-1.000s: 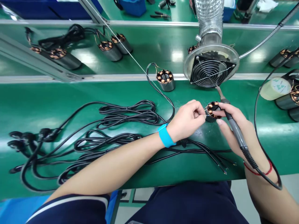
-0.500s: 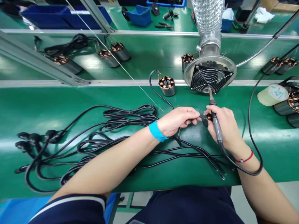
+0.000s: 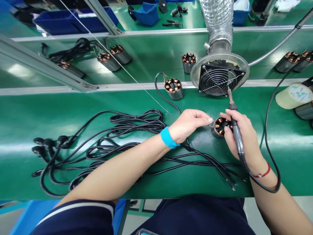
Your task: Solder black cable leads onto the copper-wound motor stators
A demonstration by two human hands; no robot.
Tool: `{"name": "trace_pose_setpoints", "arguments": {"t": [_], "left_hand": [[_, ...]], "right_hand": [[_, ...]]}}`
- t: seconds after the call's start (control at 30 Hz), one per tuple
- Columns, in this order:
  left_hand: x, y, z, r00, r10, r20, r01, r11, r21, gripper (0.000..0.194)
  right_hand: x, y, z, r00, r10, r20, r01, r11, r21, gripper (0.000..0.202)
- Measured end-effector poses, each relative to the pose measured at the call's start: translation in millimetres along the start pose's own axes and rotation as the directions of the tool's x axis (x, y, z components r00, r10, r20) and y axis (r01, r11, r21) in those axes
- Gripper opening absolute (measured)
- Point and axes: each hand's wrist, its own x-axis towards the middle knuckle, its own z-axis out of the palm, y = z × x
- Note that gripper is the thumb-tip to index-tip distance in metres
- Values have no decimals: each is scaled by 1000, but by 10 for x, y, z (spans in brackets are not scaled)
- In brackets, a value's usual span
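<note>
My left hand (image 3: 192, 123) pinches thin wire ends at the left side of a round motor stator (image 3: 217, 132) with copper windings. In my right hand (image 3: 244, 138) is a soldering iron (image 3: 236, 132), its tip pointing up, away from me, in front of the fan grille. The thumb and fingers of my right hand also lie around the stator's right side and partly hide it. A second stator (image 3: 176, 94) with a black cable stands farther back, left of the fan.
Coiled black cables (image 3: 137, 122) cover the bench left of my hands, with bare wire ends (image 3: 232, 187) near the front edge. A fume extractor fan (image 3: 217, 81) hangs behind the stator. A tape roll (image 3: 290, 96) lies at right. More stators (image 3: 109, 62) stand beyond the rail.
The stator between my hands has turned so its open top with the windings shows. My right hand and the iron have moved slightly right. The camera view has shifted a little.
</note>
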Motion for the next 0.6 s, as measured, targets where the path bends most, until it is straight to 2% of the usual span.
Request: {"name": "trace_pose_setpoints", "arguments": {"t": [0.2,0.3,0.47,0.6], "left_hand": [[-11,11,-113,991,-88,100,83,995,49,25],[-28,21,-136,992,-84,96,80,996,43,18],[-28,25,-66,998,-37,44,36,999,16,6],[-41,45,-84,996,-33,89,29,998,48,8]], "right_hand": [[-7,-11,-3,1000,-4,-10,4,1000,8,49],[-13,-10,2,1000,-7,-9,7,1000,13,51],[-19,-27,20,999,-39,6,38,999,25,50],[-22,-30,17,999,-53,7,53,998,32,49]]}}
